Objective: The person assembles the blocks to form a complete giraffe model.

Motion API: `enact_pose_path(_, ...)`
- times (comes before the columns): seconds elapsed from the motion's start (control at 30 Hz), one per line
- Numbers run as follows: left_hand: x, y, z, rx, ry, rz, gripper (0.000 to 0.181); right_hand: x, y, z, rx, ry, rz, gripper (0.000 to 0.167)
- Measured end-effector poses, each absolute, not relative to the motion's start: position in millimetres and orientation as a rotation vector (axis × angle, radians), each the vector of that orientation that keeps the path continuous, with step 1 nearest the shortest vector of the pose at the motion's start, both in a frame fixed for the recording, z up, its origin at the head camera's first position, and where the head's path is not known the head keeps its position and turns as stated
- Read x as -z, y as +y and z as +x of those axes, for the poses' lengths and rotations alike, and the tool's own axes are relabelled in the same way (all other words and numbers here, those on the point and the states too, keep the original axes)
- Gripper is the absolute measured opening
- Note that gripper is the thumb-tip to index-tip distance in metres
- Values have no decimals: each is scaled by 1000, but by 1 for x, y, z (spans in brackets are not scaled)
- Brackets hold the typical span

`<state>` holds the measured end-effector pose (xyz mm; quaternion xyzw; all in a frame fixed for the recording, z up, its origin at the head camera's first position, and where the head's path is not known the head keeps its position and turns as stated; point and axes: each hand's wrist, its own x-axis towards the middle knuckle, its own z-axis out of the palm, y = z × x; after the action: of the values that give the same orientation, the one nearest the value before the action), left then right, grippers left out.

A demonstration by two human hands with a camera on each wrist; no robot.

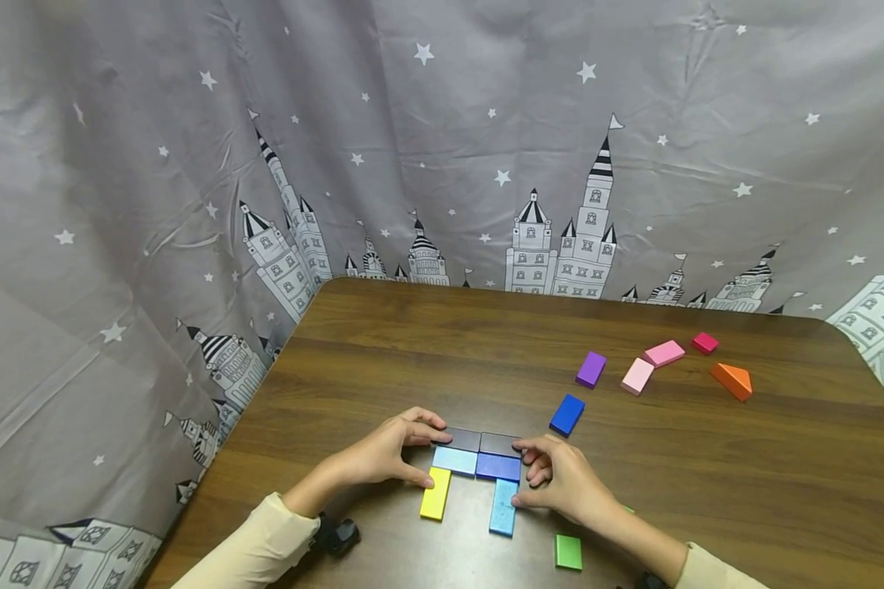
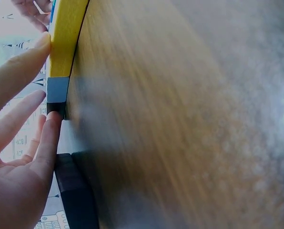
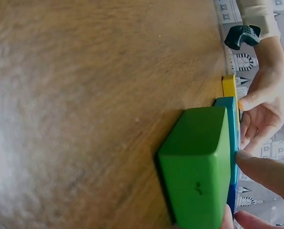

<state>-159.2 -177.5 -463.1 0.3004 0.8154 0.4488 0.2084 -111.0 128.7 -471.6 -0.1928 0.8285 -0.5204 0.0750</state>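
Note:
Two black blocks (image 1: 499, 444) lie end to end above a pale blue block (image 1: 454, 460) and a dark blue block (image 1: 498, 467). Below these, a yellow block (image 1: 435, 495) and a sky-blue block (image 1: 503, 509) stretch toward the person like two legs. My left hand (image 1: 394, 448) has its fingertips at the left black block and its thumb on the yellow block's upper edge. At the other side, my right hand (image 1: 563, 476) touches the right black block's end with the index finger, its thumb on the sky-blue block's side. Its remaining fingers bend inward.
A green block (image 1: 568, 552) lies near the right forearm, which partly hides another green piece. Farther back are a blue block (image 1: 567, 415), a purple block (image 1: 591, 370), two pink blocks (image 1: 637, 376), a red block (image 1: 705, 343) and an orange triangle (image 1: 733, 380). A curtain hangs behind the table.

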Motion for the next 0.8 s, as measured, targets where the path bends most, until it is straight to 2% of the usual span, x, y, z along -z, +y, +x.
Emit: enact_pose_path(0.8, 466, -179, -161, -1245, 2273, 859, 61, 476, 128, -110, 1522, 2533, -632, 65)
